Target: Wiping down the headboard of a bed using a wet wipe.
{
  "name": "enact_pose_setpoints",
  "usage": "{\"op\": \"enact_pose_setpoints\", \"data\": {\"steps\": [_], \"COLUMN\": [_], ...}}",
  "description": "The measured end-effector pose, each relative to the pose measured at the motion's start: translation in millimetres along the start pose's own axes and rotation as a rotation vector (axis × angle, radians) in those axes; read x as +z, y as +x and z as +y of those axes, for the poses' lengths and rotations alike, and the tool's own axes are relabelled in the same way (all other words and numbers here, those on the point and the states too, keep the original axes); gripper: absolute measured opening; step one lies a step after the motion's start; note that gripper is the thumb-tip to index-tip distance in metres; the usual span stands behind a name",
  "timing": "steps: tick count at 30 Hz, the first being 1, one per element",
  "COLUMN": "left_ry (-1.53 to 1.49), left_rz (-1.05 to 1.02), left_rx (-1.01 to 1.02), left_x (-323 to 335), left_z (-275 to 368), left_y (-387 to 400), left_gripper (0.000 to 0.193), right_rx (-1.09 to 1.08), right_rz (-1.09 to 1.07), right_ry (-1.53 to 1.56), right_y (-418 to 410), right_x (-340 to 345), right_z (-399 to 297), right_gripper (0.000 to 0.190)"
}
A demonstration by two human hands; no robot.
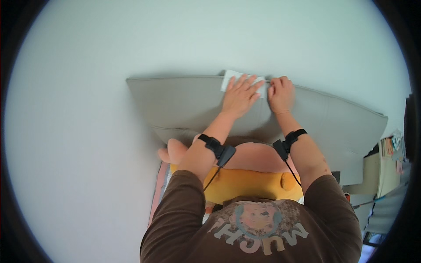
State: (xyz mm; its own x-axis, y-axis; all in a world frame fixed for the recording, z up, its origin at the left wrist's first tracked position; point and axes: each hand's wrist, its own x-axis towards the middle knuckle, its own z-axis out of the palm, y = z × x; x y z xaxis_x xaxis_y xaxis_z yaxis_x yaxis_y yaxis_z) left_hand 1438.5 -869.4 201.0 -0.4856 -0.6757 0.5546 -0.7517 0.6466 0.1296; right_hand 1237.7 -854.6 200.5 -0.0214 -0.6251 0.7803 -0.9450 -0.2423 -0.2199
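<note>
A grey upholstered bed headboard [184, 98] stands against the wall in front of me. Over its top edge lies a white wipe or thin cloth [229, 79], partly covered by my left hand [241, 97]. That hand presses down flat, its fingers spread across the wipe. Just right of it, my right hand [282, 96] grips the headboard's piped top edge with curled fingers. Its fingertips are partly hidden. Both forearms wear black strapped devices with cables.
A pale wall [210, 36] rises behind the headboard. Below my arms are a pink cushion or plush [258, 156] and a yellow plush [250, 184]. At the right stands a pale cabinet [371, 174] with books [388, 146] on it.
</note>
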Motion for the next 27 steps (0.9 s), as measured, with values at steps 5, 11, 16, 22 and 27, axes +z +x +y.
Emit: {"op": "enact_pose_setpoints", "data": {"steps": [5, 11, 16, 22, 27], "left_ry": [-0.122, -0.009, 0.076, 0.137, 0.074], "left_rz": [0.071, 0.185, 0.328, 0.29, 0.361], "left_rx": [-0.03, -0.235, -0.256, -0.374, -0.539], "left_x": [-8.9, -42.3, -84.6, -126.3, -123.8], "left_z": [-27.7, -155.5, -298.3, -412.4, -454.8], "left_y": [-1.9, -33.3, -87.6, -122.9, -148.0], "left_gripper": [0.04, 0.029, 0.026, 0.032, 0.038], "right_rx": [-0.003, -0.021, -0.004, -0.004, -0.025], "right_rz": [0.058, 0.086, 0.098, 0.107, 0.108], "right_ry": [-0.024, -0.028, -0.032, -0.057, -0.092], "right_y": [-5.2, -11.0, -10.5, -11.0, -12.4], "right_x": [4.4, 9.6, 12.8, 11.1, 13.2], "right_z": [-2.4, 4.2, 8.3, 7.2, 3.8], "right_gripper": [0.013, 0.017, 0.019, 0.019, 0.019]}}
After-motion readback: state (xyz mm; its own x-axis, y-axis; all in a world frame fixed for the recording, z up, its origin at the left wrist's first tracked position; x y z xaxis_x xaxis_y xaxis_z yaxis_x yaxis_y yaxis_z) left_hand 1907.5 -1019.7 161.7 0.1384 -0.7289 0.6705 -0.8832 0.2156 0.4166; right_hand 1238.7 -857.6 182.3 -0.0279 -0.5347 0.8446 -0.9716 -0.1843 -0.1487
